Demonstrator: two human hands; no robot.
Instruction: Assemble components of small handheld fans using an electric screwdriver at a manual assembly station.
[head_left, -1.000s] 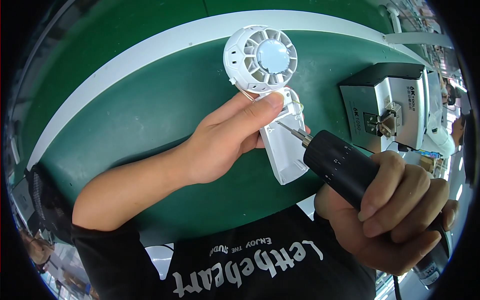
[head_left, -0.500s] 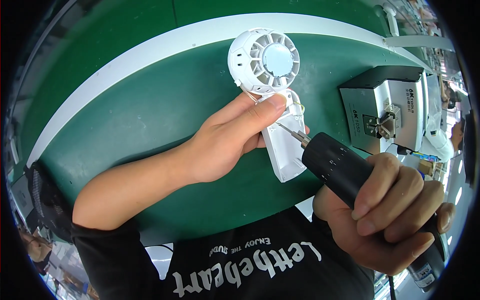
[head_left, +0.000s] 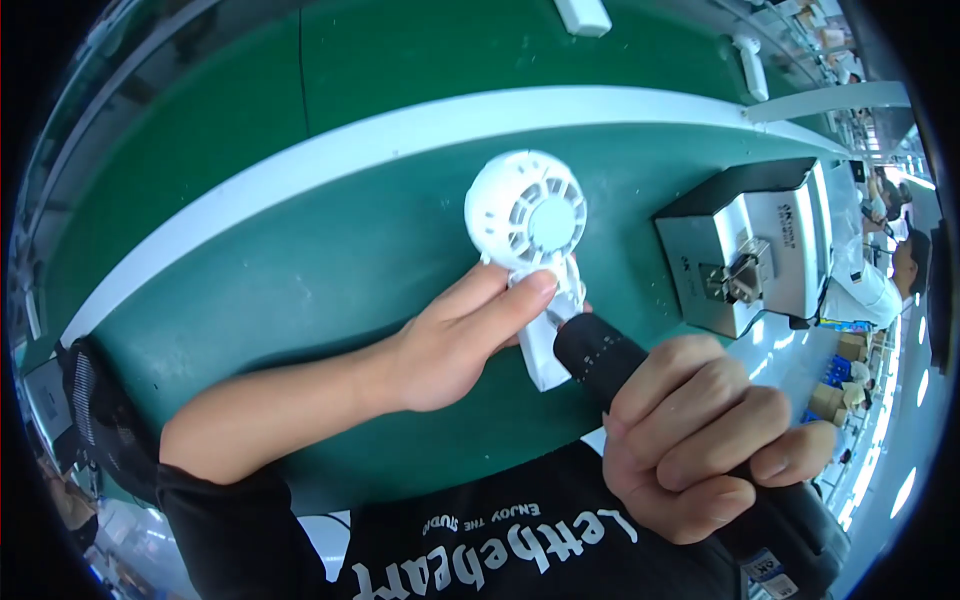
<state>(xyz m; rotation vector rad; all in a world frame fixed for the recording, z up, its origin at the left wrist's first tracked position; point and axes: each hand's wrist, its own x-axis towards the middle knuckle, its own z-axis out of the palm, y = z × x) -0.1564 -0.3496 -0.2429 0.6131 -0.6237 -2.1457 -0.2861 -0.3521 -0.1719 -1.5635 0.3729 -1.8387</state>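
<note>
My left hand (head_left: pixel 450 345) is closed around the upper handle of a white handheld fan (head_left: pixel 490 210), its thumb pressing on top. The fan's round, slotted head, with a pale disc in its middle, points away from me. Below the thumb, the open handle shell (head_left: pixel 540 357) shows partly. In my right hand (head_left: pixel 705 430) is a thick black electric screwdriver (head_left: pixel 603 362), gripped with the fingers wrapped round its body. Its nose is angled in at the handle just beneath my left thumb. Whether the bit sits on a screw is hidden.
A silver and black screw feeder (head_left: pixel 703 245) stands on the green bench mat (head_left: pixel 300 290) to the right. A white curved strip (head_left: pixel 395 140) crosses behind the fan. Beyond it lie white parts (head_left: pixel 583 15). Black mesh (head_left: pixel 95 400) is at the left edge.
The fan and my left hand have come nearer to me. My right hand has brought the screwdriver left, its nose now at the handle where a gap showed before. The view has shifted too.
</note>
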